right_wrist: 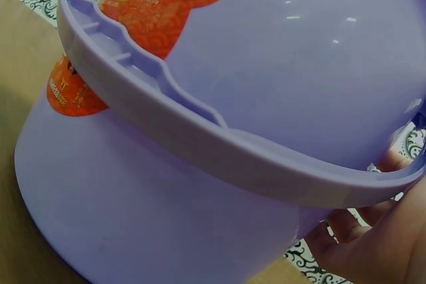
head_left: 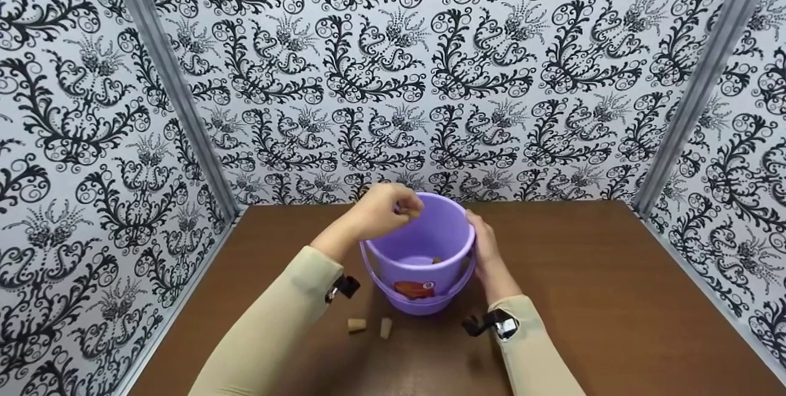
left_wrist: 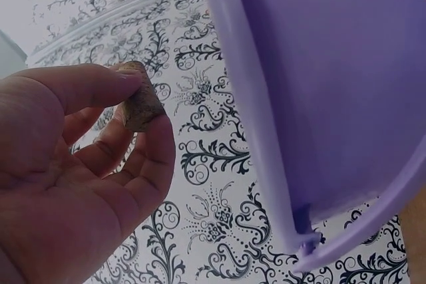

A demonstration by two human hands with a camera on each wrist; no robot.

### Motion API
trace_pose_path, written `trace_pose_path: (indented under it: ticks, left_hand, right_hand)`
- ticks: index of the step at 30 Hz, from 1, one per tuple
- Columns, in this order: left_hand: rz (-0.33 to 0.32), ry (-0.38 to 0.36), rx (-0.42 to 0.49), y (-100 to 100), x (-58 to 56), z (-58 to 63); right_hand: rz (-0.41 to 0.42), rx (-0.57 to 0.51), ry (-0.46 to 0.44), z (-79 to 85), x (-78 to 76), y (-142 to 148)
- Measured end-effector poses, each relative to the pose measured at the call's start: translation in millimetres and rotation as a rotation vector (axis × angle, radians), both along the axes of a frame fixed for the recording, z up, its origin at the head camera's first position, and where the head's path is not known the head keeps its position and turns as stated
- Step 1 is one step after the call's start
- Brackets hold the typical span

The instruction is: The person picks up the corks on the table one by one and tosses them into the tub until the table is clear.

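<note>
Between thumb and fingertips my left hand (head_left: 382, 210) pinches a small tapered cork (left_wrist: 142, 103), held up at the left side of the bucket's mouth. The purple plastic bucket (head_left: 424, 282) stands upright, its handle hanging down across the front over a red-orange label (right_wrist: 143, 4). Gripping the bucket's right side near the rim is my right hand (head_left: 488, 248); its bent fingers (right_wrist: 343, 227) lie against the outer wall. Inside the bucket, part of another cork (head_left: 436, 260) shows at the bottom, the rest hidden by the front wall.
Two loose corks (head_left: 356, 325) lie on the brown table (head_left: 583, 298) in front of the bucket, to its left. Walls with a black-and-white scroll pattern (head_left: 381, 77) enclose the table at the back and both sides, with grey posts (head_left: 178, 95) at the corners.
</note>
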State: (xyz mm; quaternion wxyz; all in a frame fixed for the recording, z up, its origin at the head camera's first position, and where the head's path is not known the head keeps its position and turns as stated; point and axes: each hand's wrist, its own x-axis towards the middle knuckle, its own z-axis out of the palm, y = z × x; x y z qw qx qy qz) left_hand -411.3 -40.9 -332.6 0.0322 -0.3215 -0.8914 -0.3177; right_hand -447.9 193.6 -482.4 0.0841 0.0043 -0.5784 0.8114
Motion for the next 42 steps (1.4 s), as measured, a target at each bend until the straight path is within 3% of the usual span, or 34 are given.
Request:
trace_pose_path:
  ticks: [6, 19, 29, 36, 42]
  left_hand:
    - [0.013, 0.033, -0.040, 3.4, -1.0, -1.0]
    - [0.028, -0.009, -0.081, 10.6, -9.4, -14.5]
    - [0.048, -0.011, -0.059, 10.7, -13.8, -18.5]
    - [0.054, 0.030, -0.010, 1.6, -15.3, -23.9]
    - [0.091, 0.046, 0.006, -6.0, -7.5, -31.5]
  right_hand:
    - [0.029, -0.007, 0.012, 1.1, -0.7, -1.9]
    - [0.026, 0.009, -0.006, 4.0, 0.9, -4.3]
    - [0.035, 0.022, -0.015, 5.0, 1.6, 0.4]
    - [0.085, -0.053, 0.008, 2.0, -0.2, 1.8]
    - [0.062, -0.033, -0.007, 1.4, 1.0, 2.9]
